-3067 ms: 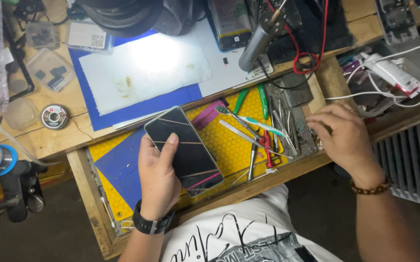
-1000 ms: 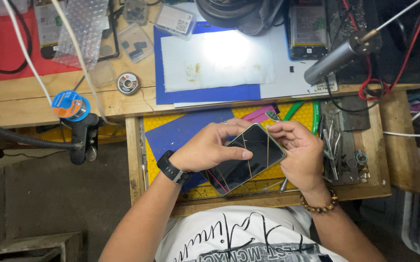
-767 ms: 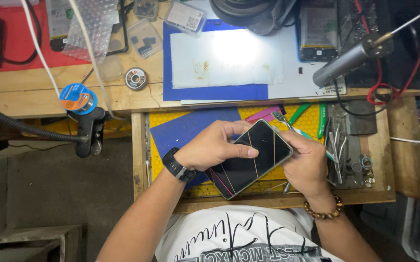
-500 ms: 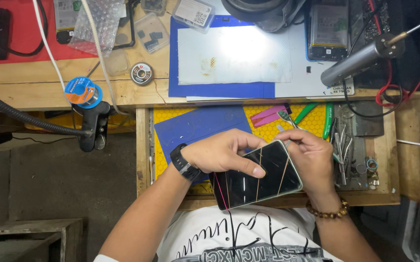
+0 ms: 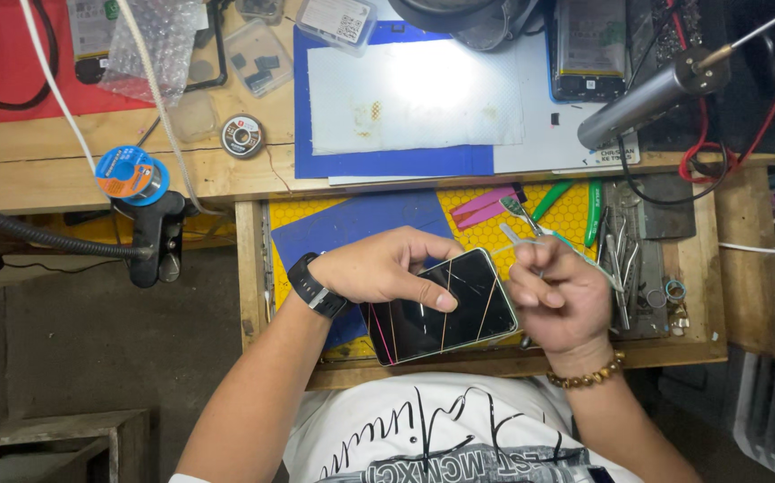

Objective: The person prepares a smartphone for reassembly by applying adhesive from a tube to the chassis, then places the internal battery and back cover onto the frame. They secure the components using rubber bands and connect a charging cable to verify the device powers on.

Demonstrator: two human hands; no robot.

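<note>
The left hand [image 5: 387,268] lies flat over the upper left part of a dark phone [image 5: 441,309], fingers spread across the glass and pressing it down, a black watch [image 5: 316,284] on the wrist. Thin rubber bands [image 5: 445,304] cross the phone's face (some orange, one pinkish near the left edge). The phone sits tilted over the open wooden drawer [image 5: 249,268], its lower edge near the drawer's front rail.

The right hand [image 5: 559,293] is curled just beside the phone's right end, closed around metal tweezers [image 5: 530,234] whose tips point up and left; a bead bracelet [image 5: 588,374] circles that wrist.

Under the phone lie a blue mat [image 5: 343,228] and a yellow honeycomb pad [image 5: 571,215], with pink picks [image 5: 481,207] and green-handled tools [image 5: 593,207] further up. Above the drawer, the desk holds a white cloth [image 5: 414,94] on a blue sheet.
</note>
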